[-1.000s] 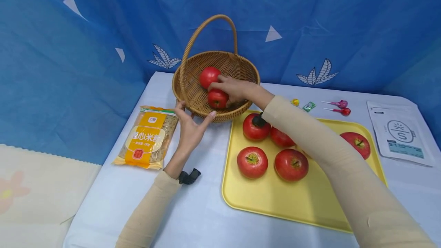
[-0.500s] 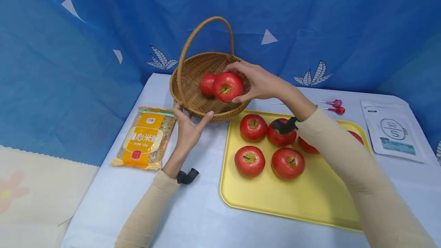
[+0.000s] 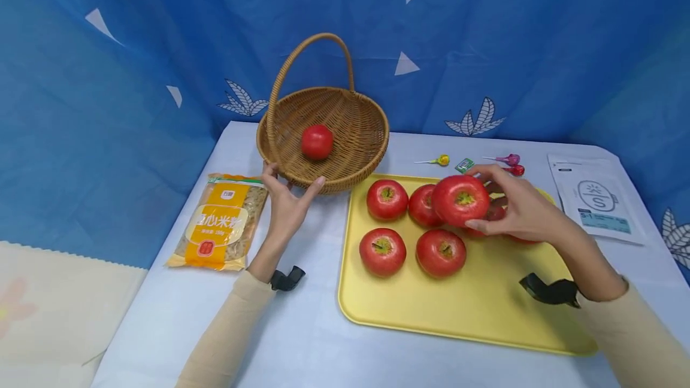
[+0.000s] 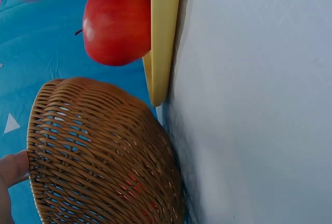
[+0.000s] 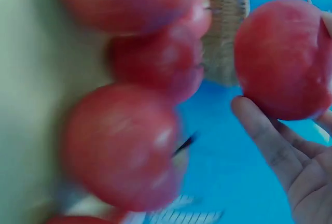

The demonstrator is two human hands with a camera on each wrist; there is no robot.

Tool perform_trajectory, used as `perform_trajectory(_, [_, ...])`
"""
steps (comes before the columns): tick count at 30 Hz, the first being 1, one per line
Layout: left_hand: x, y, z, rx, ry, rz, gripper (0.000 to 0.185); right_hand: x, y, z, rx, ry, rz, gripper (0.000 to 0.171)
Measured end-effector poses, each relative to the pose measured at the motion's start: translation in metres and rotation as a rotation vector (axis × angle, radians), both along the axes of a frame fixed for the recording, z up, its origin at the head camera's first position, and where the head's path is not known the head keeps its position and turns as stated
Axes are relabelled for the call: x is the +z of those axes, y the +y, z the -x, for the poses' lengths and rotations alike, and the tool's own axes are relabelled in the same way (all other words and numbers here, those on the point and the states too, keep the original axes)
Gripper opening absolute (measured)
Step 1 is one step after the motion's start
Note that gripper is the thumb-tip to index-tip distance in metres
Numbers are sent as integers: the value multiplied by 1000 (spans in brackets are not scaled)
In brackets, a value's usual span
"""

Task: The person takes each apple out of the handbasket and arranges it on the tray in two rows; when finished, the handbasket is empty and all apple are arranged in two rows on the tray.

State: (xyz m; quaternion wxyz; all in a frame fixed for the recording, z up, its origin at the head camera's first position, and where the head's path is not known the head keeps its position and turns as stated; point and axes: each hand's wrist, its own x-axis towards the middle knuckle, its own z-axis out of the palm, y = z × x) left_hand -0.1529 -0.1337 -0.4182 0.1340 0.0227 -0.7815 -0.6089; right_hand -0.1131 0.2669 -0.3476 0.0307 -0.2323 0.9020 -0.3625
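My right hand (image 3: 504, 205) grips a red apple (image 3: 460, 199) (image 5: 282, 58) just above the yellow tray (image 3: 474, 310), over the back row of apples. Several more red apples lie on the tray, such as one (image 3: 383, 251) at the front left. My left hand (image 3: 286, 196) rests with spread fingers against the near rim of the wicker basket (image 3: 345, 178) (image 4: 98, 156). One smaller red fruit (image 3: 317, 141) lies inside the basket.
A yellow noodle packet (image 3: 218, 223) lies left of my left hand. Behind the tray are lollipops (image 3: 507, 163) and a small green sweet (image 3: 463, 165). A white pouch (image 3: 595, 196) lies at the far right. Blue cloth hangs behind the table.
My right hand has carried the apple out of the basket and rightwards to above the tray. The left hand stays on the basket rim. One fruit is left in the basket.
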Motion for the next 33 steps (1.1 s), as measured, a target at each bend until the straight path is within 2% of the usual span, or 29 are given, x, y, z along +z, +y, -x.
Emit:
perform_trajectory(6, [3, -1, 2, -1, -1, 0, 91, -25, 38, -42, -89, -81, -48, 81])
perform_trajectory(9, [12, 1, -2, -11, -7, -9, 90, -39, 47, -55, -123, -108, -62, 81])
perform_trajectory(14, [32, 8, -14, -23, -23, -6, 87, -57, 53, -69, -143, -140, -71, 79])
perform_trajectory(19, [36, 11, -16, -19, -40, -10, 85, -69, 54, -74, -142, -172, -95, 79])
perform_trajectory(24, [34, 9, -14, -24, -37, -12, 85, -71, 53, -75, -171, -224, -126, 78])
perform_trajectory(28, [33, 9, -14, -24, -30, -16, 86, -65, 53, -74, -182, -238, -155, 77])
perform_trajectory(30, [33, 9, -14, -26, -33, -19, 86, -56, 54, -72, -175, -211, -169, 77])
perform_trajectory(33, [34, 9, -15, -29, -36, -18, 85, -37, 51, -65, -149, -120, -183, 76])
